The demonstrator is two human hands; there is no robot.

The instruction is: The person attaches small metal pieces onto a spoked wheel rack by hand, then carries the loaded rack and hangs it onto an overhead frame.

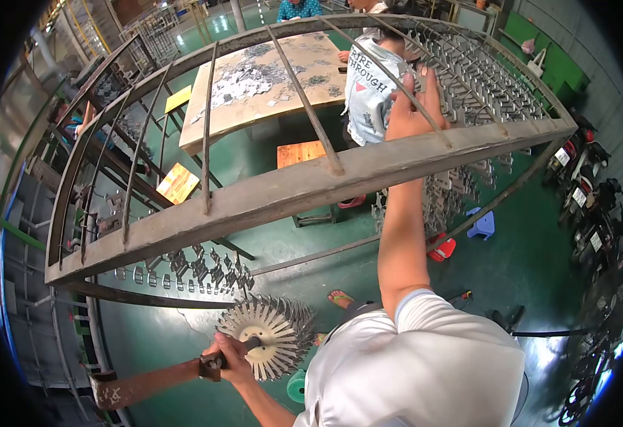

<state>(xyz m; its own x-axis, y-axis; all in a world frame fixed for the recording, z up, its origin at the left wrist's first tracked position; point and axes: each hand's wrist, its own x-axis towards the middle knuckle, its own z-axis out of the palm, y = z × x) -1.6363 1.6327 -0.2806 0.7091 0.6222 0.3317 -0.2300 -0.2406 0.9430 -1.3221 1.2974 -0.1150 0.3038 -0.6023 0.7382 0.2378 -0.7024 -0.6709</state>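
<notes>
My left hand [235, 361] is closed around the end of a shaft [253, 342], beside a rusty flat metal arm [141, 381]. That shaft sticks out of a pale slotted wheel [258, 334] with many thin metal pieces packed round its rim. My right hand [417, 107] reaches up over the bar of a large grey metal rack [269, 199], fingers stretched and apart. Close beside it, rows of small bent metal parts [468, 78] hang from the rack's rods. Whether its fingertips touch them I cannot tell.
More bent metal parts [198, 267] hang at the rack's lower left. Beyond it, a table [215, 124] bears piles of flat pieces, with people around it. A wooden stool [301, 153], a blue plastic stool [481, 223] and parked motorbikes [589, 185] are also around.
</notes>
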